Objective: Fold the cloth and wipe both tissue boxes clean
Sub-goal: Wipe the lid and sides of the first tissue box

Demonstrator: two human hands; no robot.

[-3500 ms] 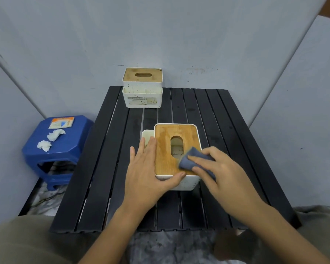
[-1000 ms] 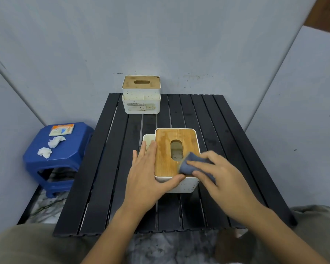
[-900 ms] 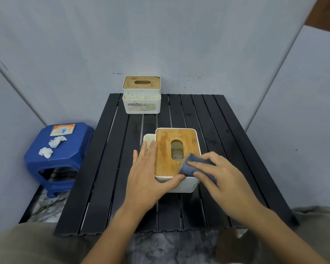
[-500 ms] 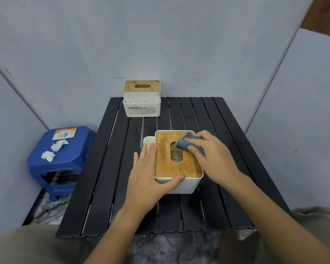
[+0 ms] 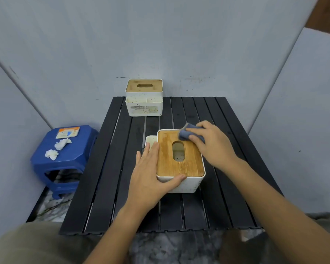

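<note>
At the far left a blue stool is standing beside the worktop, carrying a small orange card and two crumpled white tissues. The slatted black worktop is bearing both tissue boxes. The far tissue box is sitting at the back edge against the wall, white and speckled with a wooden lid. The near tissue box is lying closer in (its lid is bamboo-coloured with an oval slot), just right of the worktop's middle.

The left hand is reaching in from below, forearm angled up and to the right. It is lying flat against the left side of the near box, fingers straight and together pointing away, thumb pressing along the front rim, steadying the box without curling round it.

The right hand is coming in from the lower right, wrist bent inward. Its fingers are curling over the folded grey-blue cloth, gripping it and pressing it onto the lid's far right corner.
</note>
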